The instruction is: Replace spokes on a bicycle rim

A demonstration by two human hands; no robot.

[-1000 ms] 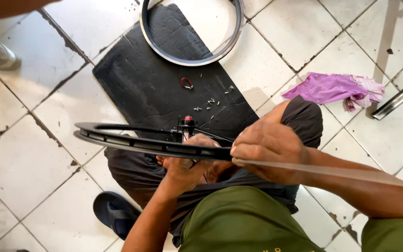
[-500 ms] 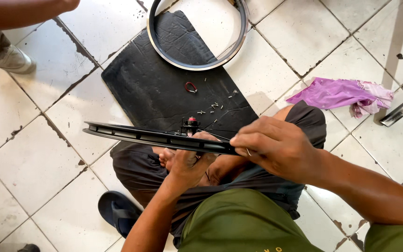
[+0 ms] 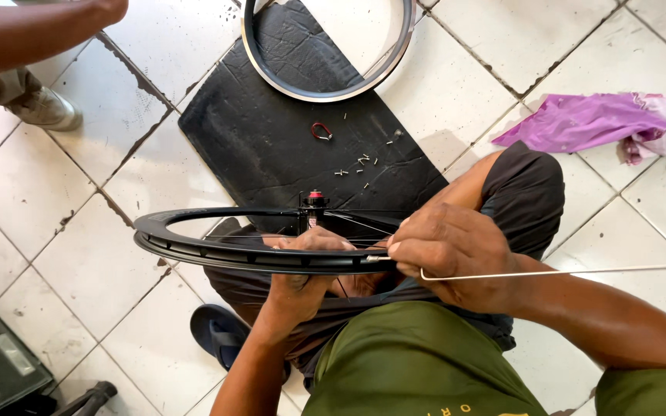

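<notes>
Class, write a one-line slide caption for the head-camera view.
Seated on tiled floor, left hand steadies a black bicycle rim while right hand feeds a spoke into it.

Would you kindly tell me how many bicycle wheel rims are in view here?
2. A black rim is held across the person's lap by the left hand; a silver-edged rim lies on the black mat, partly cut off at the top.

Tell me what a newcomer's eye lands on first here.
The black bicycle rim lying flat across the person's lap at centre, left hand steadying it, right hand pinching a thin silver spoke at its edge. Beyond it, a second rim rests on a black mat; a purple rag lies at right.
</notes>
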